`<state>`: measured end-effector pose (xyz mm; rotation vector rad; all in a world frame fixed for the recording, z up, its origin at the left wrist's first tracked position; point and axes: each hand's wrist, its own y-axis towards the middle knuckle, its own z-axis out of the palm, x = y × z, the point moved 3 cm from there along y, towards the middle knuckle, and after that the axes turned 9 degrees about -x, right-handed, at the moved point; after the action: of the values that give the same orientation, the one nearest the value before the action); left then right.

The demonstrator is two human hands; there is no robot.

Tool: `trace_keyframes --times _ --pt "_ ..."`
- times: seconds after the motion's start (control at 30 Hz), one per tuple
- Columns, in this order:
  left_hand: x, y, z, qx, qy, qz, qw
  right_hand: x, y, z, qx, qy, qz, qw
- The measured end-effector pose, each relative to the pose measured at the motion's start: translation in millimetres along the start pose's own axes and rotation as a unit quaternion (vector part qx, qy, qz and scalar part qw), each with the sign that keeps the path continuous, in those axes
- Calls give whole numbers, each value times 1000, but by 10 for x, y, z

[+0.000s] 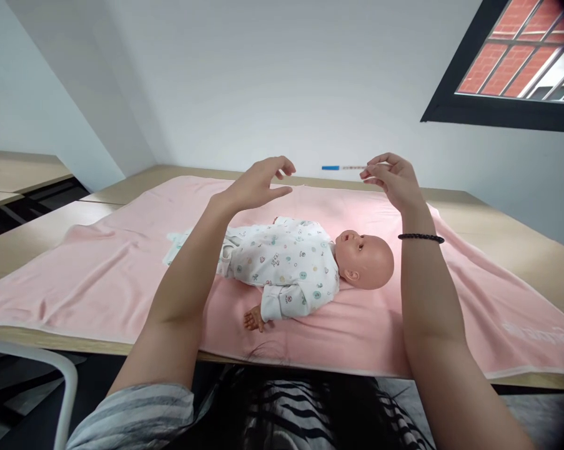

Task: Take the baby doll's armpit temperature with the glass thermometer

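Note:
A baby doll (282,256) in a white patterned outfit lies on its back on a pink blanket (98,250), its bald head toward the right. Raised above the doll's body, my left hand (258,182) has its fingers apart and holds nothing. My right hand (394,178), above and behind the doll's head, pinches a thin stick-like thermometer (351,167) between its fingertips. The blue end of the thermometer points left, toward my left hand, without touching it. My right fingers hide its other end.
The blanket covers much of a light wooden table (469,206). A white wall stands behind it, with a barred window (520,56) at the upper right. A white curved metal tube (69,381) is at the lower left.

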<state>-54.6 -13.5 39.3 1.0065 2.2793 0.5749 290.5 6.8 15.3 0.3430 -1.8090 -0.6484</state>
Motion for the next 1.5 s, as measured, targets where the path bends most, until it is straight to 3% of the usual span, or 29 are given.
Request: trace_keyframes --times 0.2,0.4,0.5,0.63,0.83,1.2,1.5 --pt "-360 -67 -164 -165 -25 42 985 816 -279 211 -43 42 -102 993" --pt "-593 -161 -225 -255 -102 150 950 1166 -505 359 -62 90 -162 981" --pt "-631 -203 -254 -301 -96 163 935 1283 -586 391 -66 107 -164 978" --pt "-665 -251 -314 -338 -63 146 928 1381 -659 384 -73 102 -161 979" --pt "-761 -317 -392 -373 -75 182 907 1418 -708 331 -74 78 -189 976" --pt "-795 -348 -404 -373 -56 139 916 1530 -779 316 -94 89 -221 967" --pt "-795 -358 -418 -387 -107 157 902 1599 -824 348 -103 108 -242 959"
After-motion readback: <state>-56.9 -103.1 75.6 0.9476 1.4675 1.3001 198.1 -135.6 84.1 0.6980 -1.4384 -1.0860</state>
